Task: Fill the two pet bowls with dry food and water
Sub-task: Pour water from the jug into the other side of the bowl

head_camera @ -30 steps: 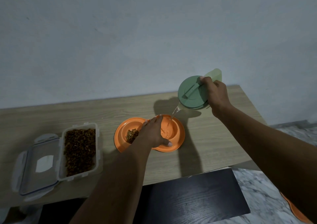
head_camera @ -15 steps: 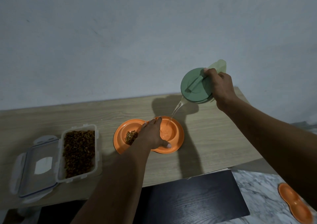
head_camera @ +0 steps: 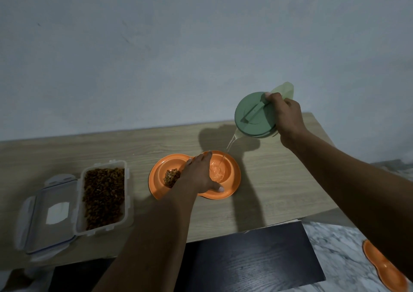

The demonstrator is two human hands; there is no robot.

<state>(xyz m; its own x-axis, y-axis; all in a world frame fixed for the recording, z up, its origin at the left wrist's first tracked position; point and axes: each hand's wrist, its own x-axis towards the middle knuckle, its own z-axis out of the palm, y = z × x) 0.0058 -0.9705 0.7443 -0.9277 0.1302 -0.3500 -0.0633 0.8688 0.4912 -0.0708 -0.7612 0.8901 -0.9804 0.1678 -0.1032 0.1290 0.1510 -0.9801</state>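
Note:
An orange double pet bowl (head_camera: 233, 180) sits on the wooden table (head_camera: 111, 148). Its left well holds a small heap of dry food (head_camera: 171, 176); water lies in its right well. My left hand (head_camera: 199, 174) rests across the bowl's middle, thumb on the near rim, fingers reaching to the far rim. My right hand (head_camera: 285, 115) grips a green lidded jug (head_camera: 254, 117), tilted above the bowl's far right. A thin stream of water (head_camera: 228, 148) falls from its spout into the right well.
A clear plastic box of dry food (head_camera: 104, 196) stands open at the left, its lid (head_camera: 48, 215) lying beside it. A dark panel (head_camera: 245, 258) lies below the table's near edge. A second orange double bowl (head_camera: 384, 267) lies on the marble floor at the lower right.
My right hand has lifted the jug higher above the bowl while the water keeps running. The view has shifted, bringing the floor bowl into sight. My left hand has stayed on the bowl.

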